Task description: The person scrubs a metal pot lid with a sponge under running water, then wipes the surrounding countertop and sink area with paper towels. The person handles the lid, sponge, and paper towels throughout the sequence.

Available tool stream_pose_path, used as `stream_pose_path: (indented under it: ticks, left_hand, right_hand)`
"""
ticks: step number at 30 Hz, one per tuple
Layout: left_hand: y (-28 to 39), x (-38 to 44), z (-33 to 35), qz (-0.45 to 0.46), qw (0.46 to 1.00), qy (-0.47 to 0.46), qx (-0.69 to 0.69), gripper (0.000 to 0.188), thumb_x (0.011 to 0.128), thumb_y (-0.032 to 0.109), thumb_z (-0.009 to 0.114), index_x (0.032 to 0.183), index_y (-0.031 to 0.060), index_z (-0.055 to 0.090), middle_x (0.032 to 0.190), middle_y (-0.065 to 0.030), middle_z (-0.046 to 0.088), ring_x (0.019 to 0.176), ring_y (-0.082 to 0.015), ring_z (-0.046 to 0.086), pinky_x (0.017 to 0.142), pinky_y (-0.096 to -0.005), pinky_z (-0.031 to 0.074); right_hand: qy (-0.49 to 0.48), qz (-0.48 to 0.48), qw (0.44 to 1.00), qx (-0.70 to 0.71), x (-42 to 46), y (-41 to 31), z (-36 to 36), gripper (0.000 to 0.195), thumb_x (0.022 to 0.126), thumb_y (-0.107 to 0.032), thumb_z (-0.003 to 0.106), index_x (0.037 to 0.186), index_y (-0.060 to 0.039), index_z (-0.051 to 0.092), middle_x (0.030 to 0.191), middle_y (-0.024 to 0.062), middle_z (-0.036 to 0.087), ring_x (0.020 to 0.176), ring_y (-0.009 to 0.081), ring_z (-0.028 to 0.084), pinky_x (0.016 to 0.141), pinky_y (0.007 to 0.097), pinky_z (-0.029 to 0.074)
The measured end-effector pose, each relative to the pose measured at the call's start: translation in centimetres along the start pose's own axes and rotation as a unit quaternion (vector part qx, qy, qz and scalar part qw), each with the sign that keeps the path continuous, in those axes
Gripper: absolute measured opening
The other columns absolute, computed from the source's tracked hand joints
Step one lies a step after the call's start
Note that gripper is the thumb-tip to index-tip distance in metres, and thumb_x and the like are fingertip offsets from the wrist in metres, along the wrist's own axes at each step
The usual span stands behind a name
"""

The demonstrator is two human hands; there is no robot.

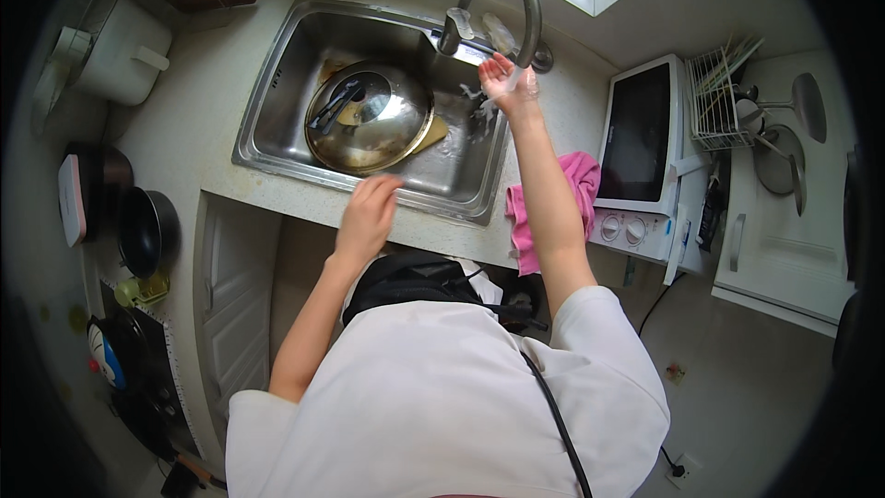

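Water runs from the gooseneck faucet over my right hand, which is held palm up with fingers apart and nothing in it. My left hand hovers by the sink's front rim, fingers loosely bent; whether they touch anything beneath is hard to tell. Inside the stainless steel sink lies a round metal pan lid with a glass centre and a black handle. A yellowish sponge or cloth shows from under the lid's right side. A pink cloth hangs over the counter edge beneath my right forearm.
To the right stand a white microwave and a wire rack with chopsticks and utensils. At the left are a white appliance, a black pot and a stove with pans. A cabinet door stands below the counter.
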State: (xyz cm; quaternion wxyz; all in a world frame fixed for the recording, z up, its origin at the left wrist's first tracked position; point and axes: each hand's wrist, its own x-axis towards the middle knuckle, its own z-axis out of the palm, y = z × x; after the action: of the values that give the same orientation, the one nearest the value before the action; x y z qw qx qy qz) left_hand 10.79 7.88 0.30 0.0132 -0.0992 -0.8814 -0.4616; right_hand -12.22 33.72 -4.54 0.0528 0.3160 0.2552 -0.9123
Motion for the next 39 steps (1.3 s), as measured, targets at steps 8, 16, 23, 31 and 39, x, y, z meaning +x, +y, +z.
stream_pose_path:
  ticks: [8,16,23,31,39]
  left_hand:
    - [1.6,17.4,15.2,0.065,0.975,-0.083,-0.194,0.062,0.098,0.041,0.029,0.142,-0.0015,0.02,0.147,-0.0239,0.019,0.138,-0.0371,0.014,0.113,-0.0386,0.013]
    - [-0.2,16.6,15.9,-0.103,0.963,-0.075,-0.236,0.055,0.098,0.035,0.027,0.141,-0.0005,0.026,0.147,-0.0255,0.016,0.138,-0.0362,0.014,0.112,-0.0403,0.016]
    - [3.9,20.1,9.8,-0.171,0.958,-0.001,-0.229,0.024,0.087,0.011,0.049,0.105,0.0013,0.063,0.107,-0.0139,0.064,0.102,-0.0251,0.059,0.091,-0.0355,0.044]
    - [-1.4,23.4,12.1,0.079,0.977,0.096,0.172,0.034,0.073,0.007,0.053,0.105,-0.0016,0.058,0.107,-0.0108,0.06,0.105,-0.025,0.053,0.086,-0.033,0.046]
    - [-0.7,13.2,10.2,0.129,0.976,0.114,0.133,0.015,0.075,0.011,0.053,0.086,0.003,0.059,0.102,-0.0095,0.056,0.093,-0.0234,0.054,0.075,-0.0322,0.051]
  right_hand:
    - [-0.165,-0.037,0.983,-0.068,0.2,2.0,-2.9,0.051,0.09,-0.044,0.044,0.114,0.0004,0.053,0.108,0.0185,0.06,0.107,0.0317,0.054,0.097,0.0457,0.04]
    - [-0.154,-0.073,0.943,-0.285,2.5,4.0,-4.0,0.059,0.094,-0.047,0.035,0.127,0.0002,0.046,0.122,0.0145,0.055,0.116,0.0204,0.047,0.106,0.0361,0.027]
    - [0.041,-0.085,0.996,0.003,2.5,2.3,-4.1,0.023,0.091,-0.009,0.049,0.105,0.0075,0.042,0.091,0.0204,0.057,0.066,0.024,0.059,0.064,0.0346,0.059]
    - [0.072,-0.096,0.968,-0.222,0.7,-1.8,-4.0,0.032,0.091,-0.035,0.046,0.082,-0.0058,0.055,0.052,-0.0062,0.036,0.036,0.0039,0.03,0.031,0.0203,0.021]
    - [-0.024,-0.198,0.779,-0.594,2.1,-0.7,-8.8,0.026,0.09,-0.028,0.059,0.085,-0.0028,0.056,0.062,0.0021,0.053,0.048,0.0112,0.049,0.04,0.0261,0.039]
